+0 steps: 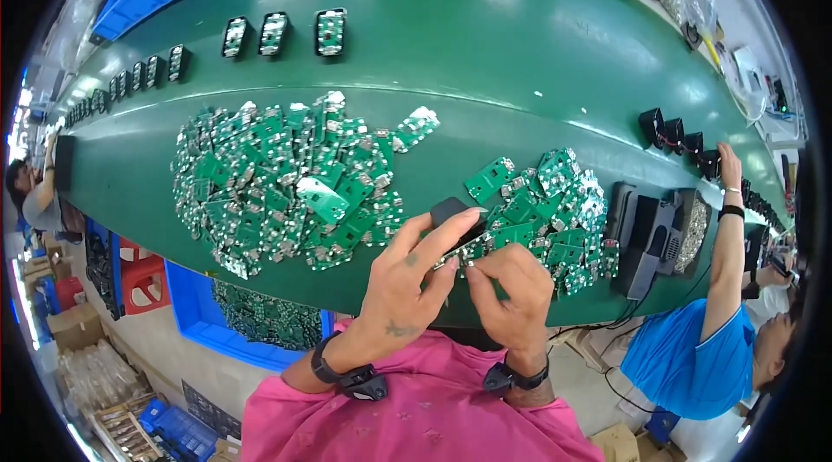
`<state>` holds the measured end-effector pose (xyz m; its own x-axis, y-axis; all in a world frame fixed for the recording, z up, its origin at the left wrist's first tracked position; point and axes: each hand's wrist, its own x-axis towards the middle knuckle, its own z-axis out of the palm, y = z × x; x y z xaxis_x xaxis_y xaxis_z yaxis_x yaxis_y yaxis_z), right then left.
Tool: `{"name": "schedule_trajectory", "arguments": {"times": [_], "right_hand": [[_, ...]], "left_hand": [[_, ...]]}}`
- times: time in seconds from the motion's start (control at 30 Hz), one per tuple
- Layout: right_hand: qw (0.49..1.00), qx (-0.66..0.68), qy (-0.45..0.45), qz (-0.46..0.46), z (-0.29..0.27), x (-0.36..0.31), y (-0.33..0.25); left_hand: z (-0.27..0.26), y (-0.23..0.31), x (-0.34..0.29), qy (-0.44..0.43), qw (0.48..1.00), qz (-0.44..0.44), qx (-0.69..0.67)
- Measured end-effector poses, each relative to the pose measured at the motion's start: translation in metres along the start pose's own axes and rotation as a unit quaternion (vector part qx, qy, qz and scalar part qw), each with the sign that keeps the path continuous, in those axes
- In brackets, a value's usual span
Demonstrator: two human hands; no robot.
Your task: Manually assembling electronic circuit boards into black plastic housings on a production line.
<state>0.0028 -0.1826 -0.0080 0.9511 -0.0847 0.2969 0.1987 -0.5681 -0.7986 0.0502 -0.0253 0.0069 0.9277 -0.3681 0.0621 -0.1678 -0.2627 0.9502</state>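
In front of my chest, my left hand is closed around a small black plastic housing. A green circuit board shows at the near side of the housing, partly covered by my fingers; how far it sits inside I cannot tell. With thumb and forefinger together, my right hand pinches at the edge of that board. A wide heap of loose green circuit boards lies left of my hands. Just beyond my right hand is a smaller heap of boards.
Three black housings with boards stand on the green table, with a row trailing left. Dark blocky devices stand at right, near a blue-shirted person reaching toward black housings. A blue bin of boards sits below.
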Motion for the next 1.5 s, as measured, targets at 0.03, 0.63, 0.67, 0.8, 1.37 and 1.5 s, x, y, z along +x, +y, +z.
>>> {"name": "schedule_trajectory", "arguments": {"times": [0.03,0.63,0.67,0.8,1.37,1.5], "right_hand": [[1.0,0.001,0.001,0.011,-0.003,0.004,0.003],[0.995,0.026,-0.092,0.032,-0.012,0.002,0.007],[0.995,0.004,-0.1,0.011,-0.01,0.003,0.005],[0.989,-0.027,-0.144,-0.027,0.001,0.009,-0.004],[0.993,-0.055,-0.087,0.053,0.025,0.011,-0.011],[0.996,-0.065,-0.009,0.067,0.012,0.014,-0.021]], "left_hand": [[0.001,0.001,0.002,-0.009,1.0,-0.007,0.0],[-0.006,-0.002,0.0,-0.116,0.987,0.045,0.101],[-0.006,-0.004,-0.003,-0.105,0.984,0.056,0.134],[-0.017,-0.008,-0.006,-0.087,0.99,0.004,0.113],[-0.032,-0.044,0.017,-0.126,0.991,-0.043,0.028],[-0.041,-0.06,0.015,-0.153,0.986,0.045,0.04]]}}
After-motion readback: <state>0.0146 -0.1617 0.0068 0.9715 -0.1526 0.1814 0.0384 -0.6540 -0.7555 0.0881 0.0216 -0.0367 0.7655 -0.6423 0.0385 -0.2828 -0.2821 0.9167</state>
